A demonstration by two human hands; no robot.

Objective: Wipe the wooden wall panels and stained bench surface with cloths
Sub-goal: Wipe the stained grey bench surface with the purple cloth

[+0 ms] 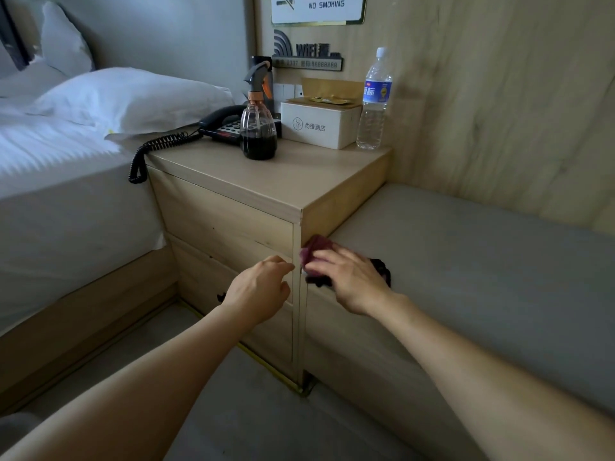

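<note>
While both bare forearms reach in from the bottom of the frame, the right hand (346, 281) lies palm down at centre frame on a crumpled dark red cloth (314, 251), its fingers spread fairly flat and pressing the fabric against the near left corner of the grey bench cushion (466, 261), right where the cushion meets the side of the wooden nightstand (266, 191). A black cloth (382, 269) shows under and just right of the same hand; whether it is a separate cloth or part of the red one cannot be told. The bunched cloth runs roughly left to right under the palm, its red end pointing up and left toward the nightstand's corner. The left hand (259, 287) hovers just left of centre in front of the nightstand's drawer fronts, fingers loosely curled and holding nothing, fingertips close to the vertical corner edge. The bench stretches from centre toward the right edge of the frame, with the wooden wall panels (499, 94) rising behind it in the upper right. On the nightstand top, upper centre, stand a spray bottle (258, 128) with dark liquid, a black telephone (223, 124), a white tissue box (319, 124) and a water bottle (374, 98). A bed with white pillows (133, 98) fills the upper left.
</note>
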